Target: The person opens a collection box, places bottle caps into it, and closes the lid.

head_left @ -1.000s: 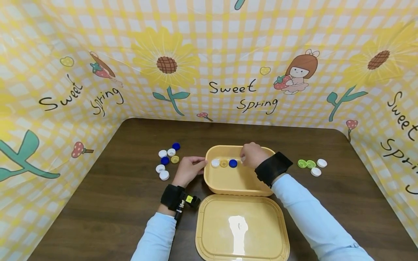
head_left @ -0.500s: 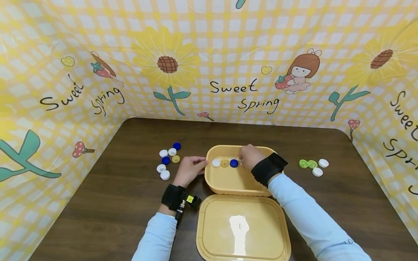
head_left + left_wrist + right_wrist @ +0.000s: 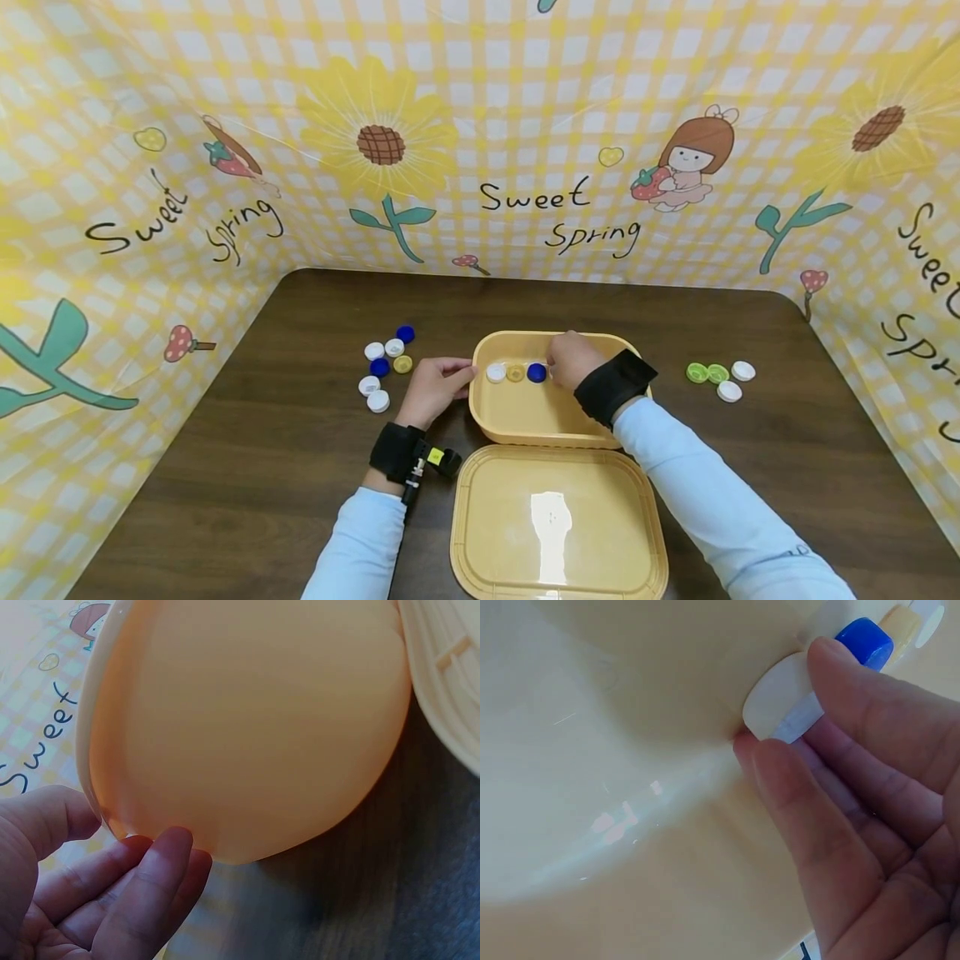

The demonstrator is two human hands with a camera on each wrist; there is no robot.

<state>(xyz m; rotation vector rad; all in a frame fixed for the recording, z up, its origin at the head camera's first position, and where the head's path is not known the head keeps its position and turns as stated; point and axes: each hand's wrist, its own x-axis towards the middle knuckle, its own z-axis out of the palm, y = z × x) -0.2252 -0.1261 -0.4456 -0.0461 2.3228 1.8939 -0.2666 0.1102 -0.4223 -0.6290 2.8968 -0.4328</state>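
My right hand (image 3: 576, 360) is inside the yellow plastic box (image 3: 555, 438). Thumb and fingers pinch a white bottle cap (image 3: 776, 697), clearly seen in the right wrist view and mostly hidden by the hand in the head view. Left of it, a blue cap (image 3: 536, 372), a yellow cap (image 3: 515, 372) and another white cap (image 3: 496, 372) form a row on the box floor. My left hand (image 3: 433, 392) holds the box's left end; in the left wrist view its thumb and fingers (image 3: 174, 855) are at the wall.
A yellow lid (image 3: 495, 517) lies in front of the box. Several white, blue and yellow caps (image 3: 379, 367) are scattered left on the dark wooden table (image 3: 240, 450). Two green caps (image 3: 697, 372) and two white caps (image 3: 729, 391) lie right. A patterned cloth (image 3: 555, 142) encloses the table.
My right hand has shifted slightly left, closer to the blue cap in the row. My left hand stays at the box's left end.
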